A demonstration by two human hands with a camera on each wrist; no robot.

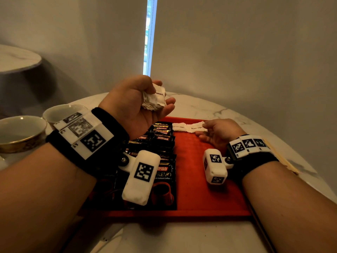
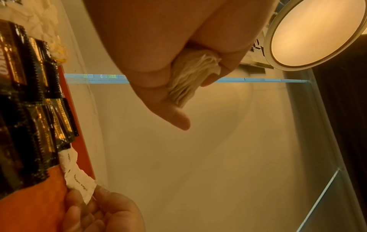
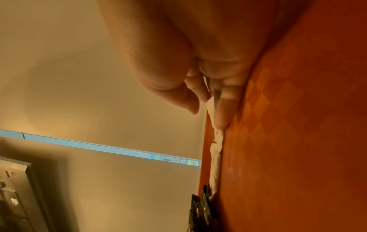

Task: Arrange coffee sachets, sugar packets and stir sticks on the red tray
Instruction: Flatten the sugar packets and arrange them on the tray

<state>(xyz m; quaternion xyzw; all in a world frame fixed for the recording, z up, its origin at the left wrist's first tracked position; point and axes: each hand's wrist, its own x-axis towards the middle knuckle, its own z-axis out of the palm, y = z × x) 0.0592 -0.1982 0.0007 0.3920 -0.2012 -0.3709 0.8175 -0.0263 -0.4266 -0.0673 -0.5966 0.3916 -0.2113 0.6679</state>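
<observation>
A red tray [image 1: 200,179] lies on the marble table. Black Kopiko coffee sachets [image 1: 163,138] overlap in rows along its left side. Two white brown-sugar packets lie side by side at the tray's far edge. The left sugar packet [image 1: 179,126] lies free. My right hand [image 1: 204,129] pinches the end of the right sugar packet [image 1: 196,127], low on the tray. My left hand [image 1: 162,96] is raised above the tray's far left and grips a stack of sugar packets [image 1: 154,100]; the left wrist view shows the stack's edges [image 2: 190,78]. Wooden stir sticks [image 1: 284,161] lie right of the tray, partly behind my wrist.
Two gold-rimmed cups [image 1: 21,130] stand on the table left of the tray. A small round side table [image 1: 16,59] stands at the back left. A wall rises close behind the table. The tray's right half [image 3: 298,141] is bare red.
</observation>
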